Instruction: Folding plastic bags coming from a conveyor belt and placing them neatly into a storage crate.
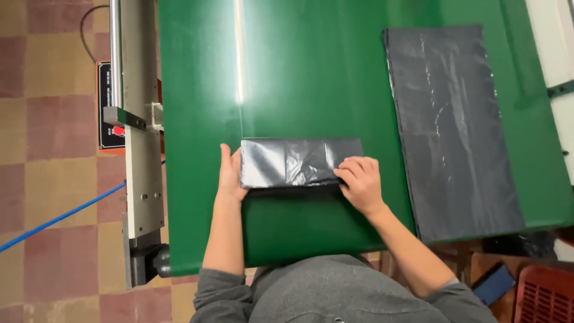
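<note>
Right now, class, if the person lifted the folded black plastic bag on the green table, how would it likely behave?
The folded black bag would probably sag and unfold: its film looks thin, creased and glossy. It seems light, since the left hand and right hand merely press its ends. It may slide easily on the smooth, shiny green table.

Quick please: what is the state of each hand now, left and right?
Left hand: open, flat against the left end of the folded black plastic bag.
Right hand: fingers curled, pressing down on the bag's right end, not gripping it.
</note>
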